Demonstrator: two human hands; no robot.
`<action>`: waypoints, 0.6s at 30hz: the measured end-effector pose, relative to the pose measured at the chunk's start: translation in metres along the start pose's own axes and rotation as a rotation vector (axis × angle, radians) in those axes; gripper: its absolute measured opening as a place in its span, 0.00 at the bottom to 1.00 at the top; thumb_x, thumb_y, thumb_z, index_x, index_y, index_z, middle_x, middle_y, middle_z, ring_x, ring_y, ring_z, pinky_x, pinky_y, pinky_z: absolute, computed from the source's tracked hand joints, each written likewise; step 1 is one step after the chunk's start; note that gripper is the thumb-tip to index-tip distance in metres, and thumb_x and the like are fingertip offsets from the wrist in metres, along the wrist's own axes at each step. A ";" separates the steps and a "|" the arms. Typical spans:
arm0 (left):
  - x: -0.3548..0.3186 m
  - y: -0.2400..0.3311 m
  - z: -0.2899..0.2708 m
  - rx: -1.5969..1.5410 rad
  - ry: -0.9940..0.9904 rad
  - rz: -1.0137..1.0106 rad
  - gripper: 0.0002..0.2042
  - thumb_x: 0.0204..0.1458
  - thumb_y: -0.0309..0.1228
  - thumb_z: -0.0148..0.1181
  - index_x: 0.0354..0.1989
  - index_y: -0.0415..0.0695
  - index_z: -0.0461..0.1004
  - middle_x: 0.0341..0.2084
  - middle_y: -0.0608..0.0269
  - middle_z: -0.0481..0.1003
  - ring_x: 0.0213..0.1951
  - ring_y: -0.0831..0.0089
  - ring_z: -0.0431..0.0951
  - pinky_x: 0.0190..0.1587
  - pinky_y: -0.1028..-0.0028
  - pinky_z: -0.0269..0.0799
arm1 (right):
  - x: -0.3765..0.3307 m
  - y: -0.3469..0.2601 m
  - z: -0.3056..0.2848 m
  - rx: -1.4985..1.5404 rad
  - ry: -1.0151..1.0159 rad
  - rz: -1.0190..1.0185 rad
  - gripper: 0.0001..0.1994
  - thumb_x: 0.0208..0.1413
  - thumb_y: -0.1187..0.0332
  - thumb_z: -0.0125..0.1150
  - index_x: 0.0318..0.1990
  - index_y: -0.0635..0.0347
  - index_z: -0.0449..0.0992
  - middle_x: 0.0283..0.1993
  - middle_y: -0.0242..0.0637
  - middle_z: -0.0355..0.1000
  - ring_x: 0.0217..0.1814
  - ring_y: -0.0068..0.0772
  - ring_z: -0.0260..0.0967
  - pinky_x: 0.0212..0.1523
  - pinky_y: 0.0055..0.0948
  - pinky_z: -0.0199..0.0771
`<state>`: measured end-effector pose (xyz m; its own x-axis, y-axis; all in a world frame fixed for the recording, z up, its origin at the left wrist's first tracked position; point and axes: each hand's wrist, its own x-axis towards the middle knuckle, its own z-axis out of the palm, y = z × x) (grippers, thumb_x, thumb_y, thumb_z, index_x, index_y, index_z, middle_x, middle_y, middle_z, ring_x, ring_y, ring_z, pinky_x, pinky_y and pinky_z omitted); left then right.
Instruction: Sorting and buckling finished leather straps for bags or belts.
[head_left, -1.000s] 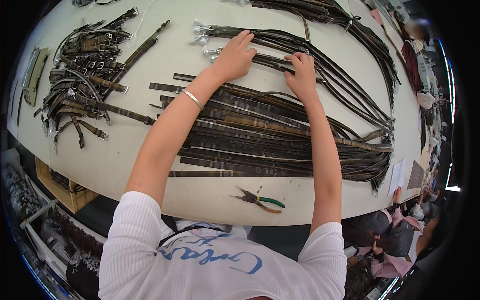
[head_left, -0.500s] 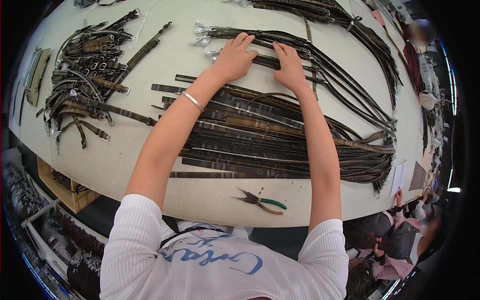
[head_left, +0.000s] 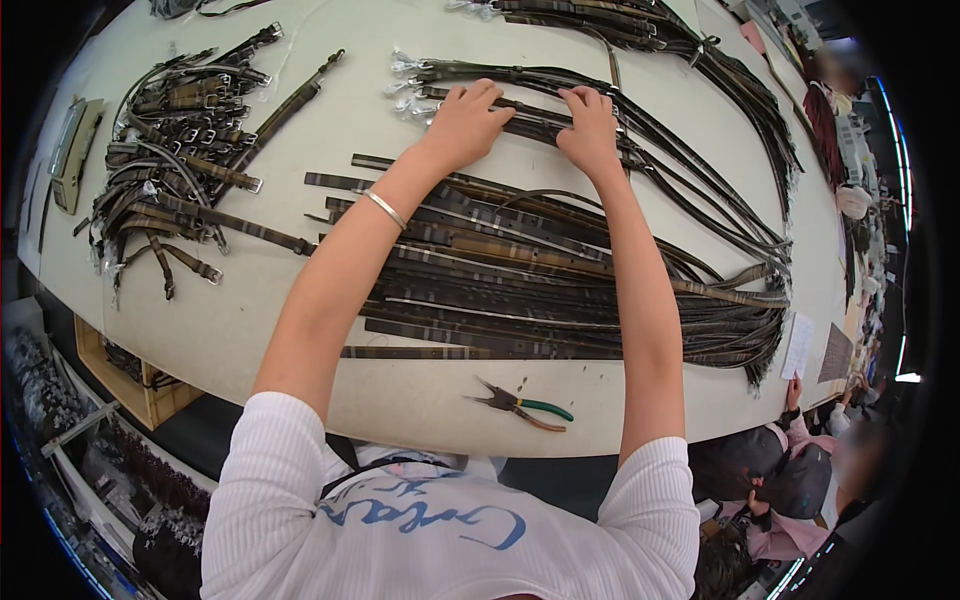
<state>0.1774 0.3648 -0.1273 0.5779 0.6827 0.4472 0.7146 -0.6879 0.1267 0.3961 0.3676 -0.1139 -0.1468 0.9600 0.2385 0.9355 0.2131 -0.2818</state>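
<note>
Several dark plaid belts (head_left: 520, 72) lie side by side across the far middle of the table, their buckle ends wrapped in clear plastic (head_left: 408, 85) at the left. My left hand (head_left: 466, 125) rests over these belts near the wrapped ends, fingers bent round them and thumb to the right. Farther right along the same belts is my right hand (head_left: 589, 130), its fingers curled over the far strands and its thumb on the near side. Metal buckles (head_left: 627, 150) show just beside it. The undersides of both hands are hidden.
A wide row of loose plaid straps (head_left: 480, 300) lies under my forearms. Pliers (head_left: 520, 403) with green and orange handles rest near the front edge. Buckled short straps (head_left: 190, 150) pile at the left; a tied belt bundle (head_left: 700, 50) lies far right. Another person (head_left: 780, 480) is at lower right.
My right hand has shifted slightly right, and its fingers, flatter before, are now curled over the belts. My left hand has moved down a little. The near belts now lie closer to the others.
</note>
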 end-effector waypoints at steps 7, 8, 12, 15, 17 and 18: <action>0.001 -0.001 -0.001 0.001 0.000 0.007 0.15 0.48 0.29 0.62 0.46 0.50 0.78 0.49 0.62 0.71 0.58 0.61 0.64 0.54 0.62 0.62 | 0.010 -0.005 0.002 -0.118 -0.087 0.117 0.29 0.38 0.73 0.61 0.56 0.54 0.71 0.54 0.36 0.61 0.59 0.44 0.53 0.58 0.42 0.57; 0.001 -0.001 -0.001 0.005 0.002 0.005 0.15 0.48 0.29 0.62 0.46 0.50 0.78 0.49 0.62 0.71 0.58 0.61 0.64 0.54 0.62 0.62 | 0.009 -0.006 -0.001 -0.117 -0.094 0.114 0.29 0.38 0.73 0.61 0.56 0.53 0.71 0.54 0.36 0.61 0.59 0.44 0.52 0.58 0.42 0.57; 0.001 -0.001 -0.002 -0.020 -0.031 -0.009 0.15 0.48 0.29 0.62 0.46 0.49 0.78 0.49 0.61 0.71 0.58 0.62 0.64 0.54 0.61 0.62 | 0.010 -0.011 0.005 -0.128 0.100 0.044 0.28 0.38 0.73 0.62 0.53 0.51 0.73 0.57 0.36 0.60 0.62 0.43 0.51 0.59 0.43 0.57; 0.000 -0.002 -0.003 -0.028 -0.037 -0.017 0.15 0.48 0.29 0.62 0.46 0.49 0.78 0.48 0.62 0.71 0.58 0.62 0.64 0.54 0.61 0.63 | 0.015 -0.016 0.006 -0.099 -0.017 0.116 0.29 0.37 0.73 0.62 0.54 0.51 0.72 0.59 0.36 0.59 0.63 0.44 0.51 0.60 0.44 0.57; 0.000 -0.003 -0.003 -0.034 -0.032 -0.022 0.15 0.48 0.29 0.62 0.46 0.49 0.78 0.48 0.62 0.71 0.58 0.62 0.64 0.55 0.61 0.62 | 0.018 -0.017 0.004 -0.087 0.001 0.104 0.29 0.37 0.73 0.62 0.55 0.51 0.72 0.60 0.37 0.58 0.63 0.44 0.50 0.60 0.45 0.56; 0.001 -0.002 -0.003 -0.034 -0.031 -0.015 0.14 0.47 0.29 0.63 0.45 0.49 0.78 0.49 0.60 0.71 0.58 0.61 0.64 0.55 0.61 0.63 | 0.020 -0.016 0.004 -0.077 0.017 0.097 0.30 0.37 0.74 0.61 0.56 0.51 0.71 0.61 0.37 0.57 0.64 0.44 0.50 0.61 0.46 0.56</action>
<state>0.1750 0.3661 -0.1248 0.5793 0.7002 0.4174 0.7099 -0.6850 0.1639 0.3769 0.3840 -0.1080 -0.0498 0.9720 0.2294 0.9671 0.1043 -0.2320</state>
